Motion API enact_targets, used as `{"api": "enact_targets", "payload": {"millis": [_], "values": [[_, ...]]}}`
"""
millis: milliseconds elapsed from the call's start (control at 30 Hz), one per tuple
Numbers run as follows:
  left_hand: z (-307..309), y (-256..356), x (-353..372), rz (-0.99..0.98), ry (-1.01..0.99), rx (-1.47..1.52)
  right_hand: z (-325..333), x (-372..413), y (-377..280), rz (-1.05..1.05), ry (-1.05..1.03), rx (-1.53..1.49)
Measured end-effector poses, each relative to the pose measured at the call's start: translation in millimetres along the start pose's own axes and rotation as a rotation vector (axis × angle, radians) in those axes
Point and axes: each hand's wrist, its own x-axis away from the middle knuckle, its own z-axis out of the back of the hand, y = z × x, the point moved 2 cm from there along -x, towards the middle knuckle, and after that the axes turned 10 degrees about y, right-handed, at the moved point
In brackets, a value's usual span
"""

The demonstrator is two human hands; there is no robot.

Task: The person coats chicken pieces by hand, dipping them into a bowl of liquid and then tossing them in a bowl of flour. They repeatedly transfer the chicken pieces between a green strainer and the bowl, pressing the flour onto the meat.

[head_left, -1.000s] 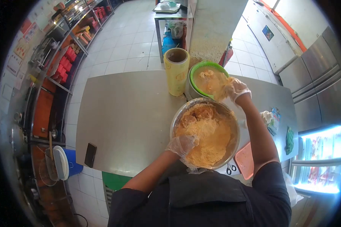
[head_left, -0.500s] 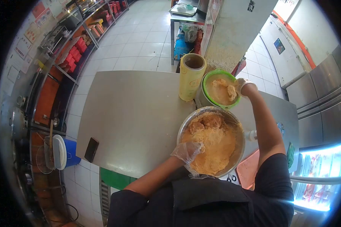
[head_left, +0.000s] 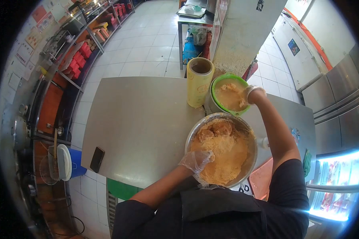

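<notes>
A large metal bowl (head_left: 253, 159) of pale orange breading flour (head_left: 227, 159) is right in front of me, with lumpy coated pieces (head_left: 219, 129) at its far side. My left hand (head_left: 197, 160), in a clear plastic glove, is over the bowl's left edge. Its fingers are curled together, with flour on the tips; anything inside them is hidden. Behind the bowl stands a green-rimmed container (head_left: 216, 98) of cloudy liquid with coated lumps (head_left: 230, 87) in it. My gloved right hand (head_left: 254, 95) is at its right rim, fingers reaching inward and mostly hidden.
A yellow roll of wrap (head_left: 199, 85) stands upright left of the container. A phone (head_left: 97, 159) lies near the left edge of the steel table (head_left: 143, 119). A reddish tray (head_left: 261, 179) sits right of the bowl. A blue bucket (head_left: 76, 161) is on the floor.
My right hand has dipped slightly lower at the container's rim, and the coated lump beside its fingers has sunk into the liquid. The left hand has hardly moved.
</notes>
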Motion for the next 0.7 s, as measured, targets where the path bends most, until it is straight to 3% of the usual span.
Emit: {"api": "enact_targets", "payload": {"millis": [100,300,400,533,600,700], "values": [[-8.2,-5.6,1.1,-0.012,0.006,0.016,-3.9,-5.7,8.6,-0.088,0.11,0.014],[3.8,2.2,-0.1,-0.015,0.048,0.013,-7.0,3.0,-8.3,0.008,0.059,0.098],[16.1,11.4,-3.1,0.057,-0.034,0.042,-12.7,-5.3,8.8,-0.017,0.019,0.042],[-0.9,-0.6,-1.3,0.023,0.017,0.091,-6.7,3.2,18.5,-0.075,0.02,0.048],[-7.0,-2.5,-3.0,0.042,0.0,0.087,-35.0,-5.6,15.2,-0.029,-0.02,0.133],[20.9,13.4,-4.1,0.003,-0.016,0.059,-40.5,-4.8,15.5,0.006,-0.031,0.127]]}}
